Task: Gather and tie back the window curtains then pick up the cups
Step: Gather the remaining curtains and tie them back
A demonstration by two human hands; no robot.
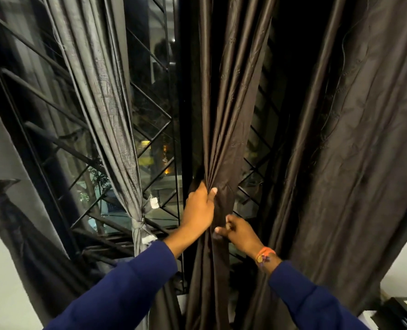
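The person is partway through gathering the middle dark brown satin curtain panel (pixel 223 129), which hangs before the black diamond-grille window (pixel 154 139) with its long axis vertical, pleats running from top to bottom. The left hand (pixel 198 206) bunches the folds in a full grip, thumb pressed across them; just below, the right hand (pixel 237 231) pinches the fabric's edge. The grey curtain (pixel 107 103) to the left already hangs knotted. Next probably comes cinching and tying this bundle; no cups are in view.
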